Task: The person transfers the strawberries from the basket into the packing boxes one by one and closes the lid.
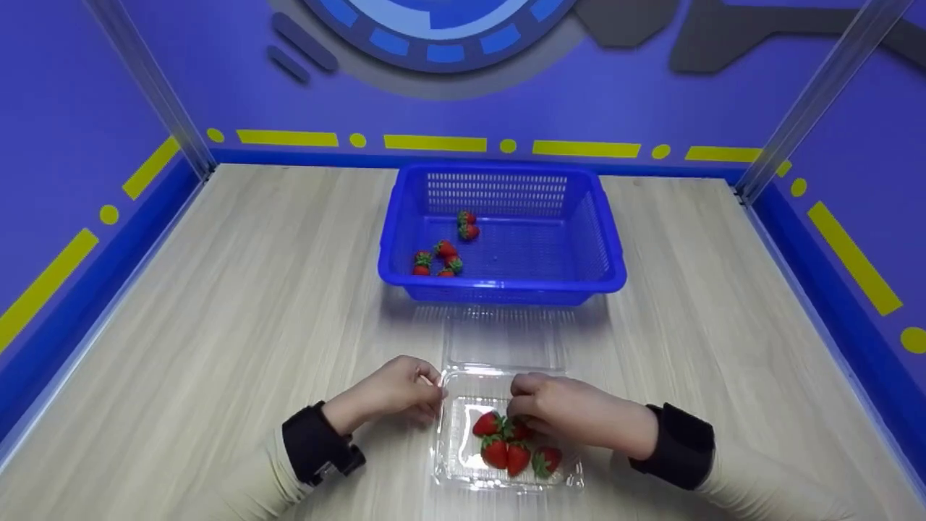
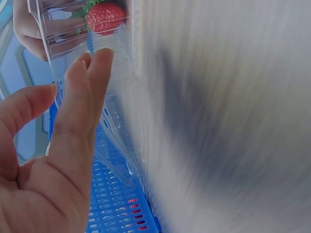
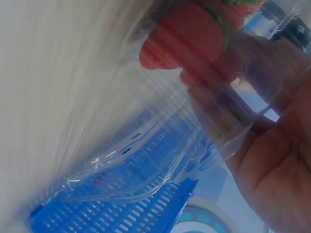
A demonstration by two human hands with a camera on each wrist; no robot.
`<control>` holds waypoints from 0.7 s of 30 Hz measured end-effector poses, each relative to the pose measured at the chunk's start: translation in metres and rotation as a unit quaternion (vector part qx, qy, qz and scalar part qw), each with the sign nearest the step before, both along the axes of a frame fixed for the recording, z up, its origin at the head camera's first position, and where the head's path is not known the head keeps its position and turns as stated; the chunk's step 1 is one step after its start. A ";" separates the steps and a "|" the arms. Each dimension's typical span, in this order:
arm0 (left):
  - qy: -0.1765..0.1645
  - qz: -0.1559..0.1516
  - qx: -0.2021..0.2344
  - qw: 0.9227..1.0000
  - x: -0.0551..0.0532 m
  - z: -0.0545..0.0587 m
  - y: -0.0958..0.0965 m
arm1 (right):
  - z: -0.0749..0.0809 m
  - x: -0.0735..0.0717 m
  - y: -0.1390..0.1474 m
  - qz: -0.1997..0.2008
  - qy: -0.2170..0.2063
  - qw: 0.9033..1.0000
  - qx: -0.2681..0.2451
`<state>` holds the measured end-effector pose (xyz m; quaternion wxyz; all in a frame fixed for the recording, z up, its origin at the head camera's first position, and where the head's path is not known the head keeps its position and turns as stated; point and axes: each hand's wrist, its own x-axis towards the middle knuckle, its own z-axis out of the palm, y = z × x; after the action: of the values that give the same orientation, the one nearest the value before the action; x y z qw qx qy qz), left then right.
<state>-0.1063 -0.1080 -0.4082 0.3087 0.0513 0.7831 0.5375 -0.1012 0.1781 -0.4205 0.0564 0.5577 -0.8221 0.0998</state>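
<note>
A clear plastic clamshell box (image 1: pixel 456 470) lies with its lid (image 1: pixel 506 347) folded back toward a blue basket. Several red strawberries (image 1: pixel 495 454) with green leaves sit in it. At the box's left edge is my left hand (image 1: pixel 394 391), fingers nearly straight and holding nothing; in the left wrist view the thumb stands apart. My right hand (image 1: pixel 582 411) reaches down inside the box, pinching a strawberry (image 1: pixel 519 430) that its fingers partly cover. Through the blurred plastic in the right wrist view, fingers and thumb stand around that berry, beside another strawberry (image 3: pixel 189 39).
The blue basket (image 1: pixel 503 284) stands behind the box, with several strawberries (image 1: pixel 445 249) at its left side. A pale wood-grain table (image 1: pixel 275 289) lies under everything. Blue panels (image 1: pixel 463 116) with yellow marks enclose the back and both sides.
</note>
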 end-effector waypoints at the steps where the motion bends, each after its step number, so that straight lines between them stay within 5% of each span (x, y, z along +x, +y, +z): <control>1: 0.001 0.000 0.000 1.000 0.000 0.000 0.000 | 0.000 0.000 0.000 -0.001 -0.004 1.000 0.001; 21: 0.007 -0.005 -0.016 1.000 0.000 -0.001 0.000 | -0.007 0.002 -0.008 -0.010 -0.027 0.999 0.035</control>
<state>-0.1064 -0.1077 -0.4089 0.3070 0.0539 0.7931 0.5233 -0.0995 0.1699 -0.4274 0.0154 0.5483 -0.8318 0.0850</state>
